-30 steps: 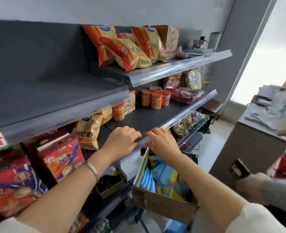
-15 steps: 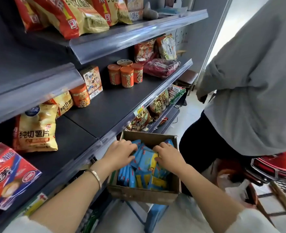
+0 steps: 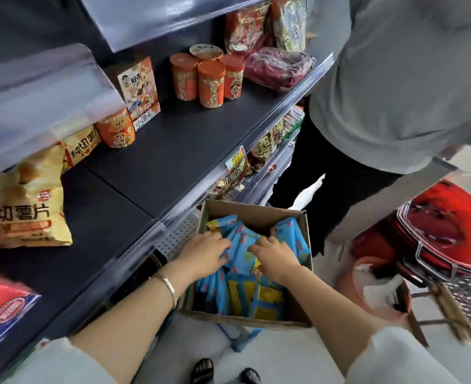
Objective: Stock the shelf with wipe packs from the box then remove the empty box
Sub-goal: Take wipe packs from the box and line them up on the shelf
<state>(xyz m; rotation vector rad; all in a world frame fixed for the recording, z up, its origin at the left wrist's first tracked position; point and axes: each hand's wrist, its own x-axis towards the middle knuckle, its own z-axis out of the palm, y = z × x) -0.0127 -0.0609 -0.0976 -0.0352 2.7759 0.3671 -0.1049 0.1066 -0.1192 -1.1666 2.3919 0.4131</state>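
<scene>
Both hands are down inside the cardboard box (image 3: 256, 210), which sits below the front edge of the dark shelf (image 3: 173, 151) on something blue that is mostly hidden beneath it. The box holds the blue and yellow wipe packs (image 3: 241, 292), standing on edge and leaning against one another; their print is too blurred to read. The left hand (image 3: 204, 253), with a thin bracelet (image 3: 168, 284) at the wrist, lies palm down on the packs at the box's left side, its fingertips buried among them. The right hand (image 3: 277, 254) is just beside it, fingers bent and pointing left onto the same cluster. Whether either hand has closed around a pack or only touches them cannot be told, since the fingertips are hidden. On the shelf stand orange jars (image 3: 211, 84), well apart from a yellow chip bag (image 3: 21, 206) that the left edge cuts off. Another person in a grey top (image 3: 395, 79) stands close on the right, cut off by the top of the frame, next to a red basket (image 3: 444, 225).
</scene>
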